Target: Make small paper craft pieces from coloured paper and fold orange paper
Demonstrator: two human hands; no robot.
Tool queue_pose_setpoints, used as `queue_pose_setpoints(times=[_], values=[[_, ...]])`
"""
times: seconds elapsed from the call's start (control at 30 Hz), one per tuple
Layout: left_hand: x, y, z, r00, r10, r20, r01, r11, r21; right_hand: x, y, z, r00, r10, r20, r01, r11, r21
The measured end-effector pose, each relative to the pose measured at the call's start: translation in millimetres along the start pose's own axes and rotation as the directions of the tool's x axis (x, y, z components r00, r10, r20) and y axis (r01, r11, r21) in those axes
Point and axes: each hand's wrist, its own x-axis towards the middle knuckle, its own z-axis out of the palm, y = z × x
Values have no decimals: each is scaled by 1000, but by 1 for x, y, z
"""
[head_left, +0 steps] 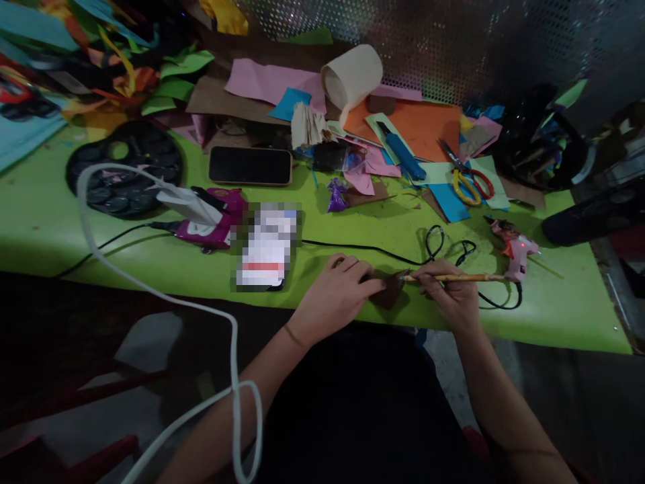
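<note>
Pinched in the right hand (453,292) is a thin brush (476,277), with its tip at a small brown piece (392,293). The left hand (335,292) holds that piece by its left side, near the front edge of the green table (564,309). A pink glue gun (518,257) sits to the right, and a bright phone (269,245) lies to the left.

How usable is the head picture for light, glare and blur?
Head view: dim overall, very dark below the green table; head view: specks of glare on the metal sheet; head view: the brown piece by the left hand is dark, edges unclear; head view: blocky pixels cover the bright phone.
</note>
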Motion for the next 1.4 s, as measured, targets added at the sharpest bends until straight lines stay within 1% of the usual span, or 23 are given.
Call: queue_pose_setpoints(times=[0.1,0.23,0.4,0.53,0.63,0.73,1.0,1.17,1.27,1.33,1.4], values=[[0,0,0,1000,0,3,0,1000,4,1,3,-1,1000,6,-24,-7,999,-49],[0,-1,0,1000,3,-10,-3,1000,0,2,6,-2,996,18,-89,-24,997,-71],[0,-1,0,1000,6,-18,-6,1000,1,4,7,-3,994,11,-113,-21,996,-85],[0,-2,1,1000,4,-30,-4,1000,2,6,7,-3,995,4,-95,-13,995,-95],[0,-2,1,1000,6,-22,-6,1000,-3,7,7,-4,994,6,-109,-20,992,-123],[-1,-2,1,1000,3,-25,-3,1000,-14,9,8,-4,996,10,-87,-22,990,-143],[0,-2,1,1000,-6,-14,6,1000,-13,10,4,-4,995,20,-94,-33,990,-136],[0,-1,2,1000,-12,-14,11,1000,-13,10,8,-2,995,1,-96,-14,991,-135],[-1,0,2,999,-16,-37,16,1000,-10,8,4,-4,995,15,-102,-27,993,-115],[-2,0,3,995,-22,-100,21,1000,-15,10,-1,-10,993,26,-117,-34,997,-66],[-1,-3,4,982,-62,-176,56,998,-38,17,-5,-19,990,30,-140,-35,999,-32]])
